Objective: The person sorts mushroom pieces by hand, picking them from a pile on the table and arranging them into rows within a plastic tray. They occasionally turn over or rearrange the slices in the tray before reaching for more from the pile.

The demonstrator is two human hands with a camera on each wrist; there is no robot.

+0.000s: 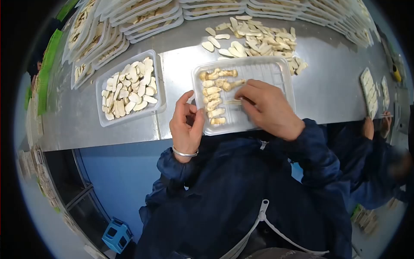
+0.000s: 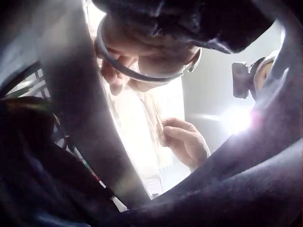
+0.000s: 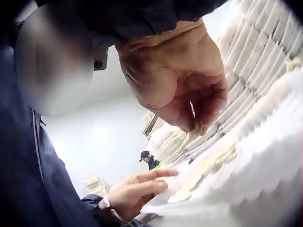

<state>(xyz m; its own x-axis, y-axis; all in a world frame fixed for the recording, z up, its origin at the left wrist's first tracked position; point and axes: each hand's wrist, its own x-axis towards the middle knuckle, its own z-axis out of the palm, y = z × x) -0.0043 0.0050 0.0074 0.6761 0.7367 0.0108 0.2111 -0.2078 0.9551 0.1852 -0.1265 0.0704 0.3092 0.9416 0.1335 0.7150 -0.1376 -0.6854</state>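
Observation:
In the head view a clear plastic tray [image 1: 258, 125] holds a left column of mushroom pieces [image 1: 214, 97] and a few more at its top. The right hand [image 1: 274, 108] is over the tray's middle, thumb and fingers pinching a thin pale slice [image 1: 233, 102]; the left wrist view also shows the slice [image 2: 157, 118] in the right hand [image 2: 187, 144]. At the tray's left edge is the left hand [image 1: 187, 125], fingers loosely bent, nothing seen in them. The right wrist view shows the right hand [image 3: 180, 80] above and the left hand [image 3: 135, 191] beside the tray.
A tray of pale slices [image 1: 129, 88] stands to the left on the metal table [image 1: 177, 64]. Loose slices [image 1: 263, 39] lie behind the middle tray. Stacks of filled trays [image 1: 151, 21] line the back. At the right another person's hand [image 1: 368, 128] touches a tray [image 1: 369, 93].

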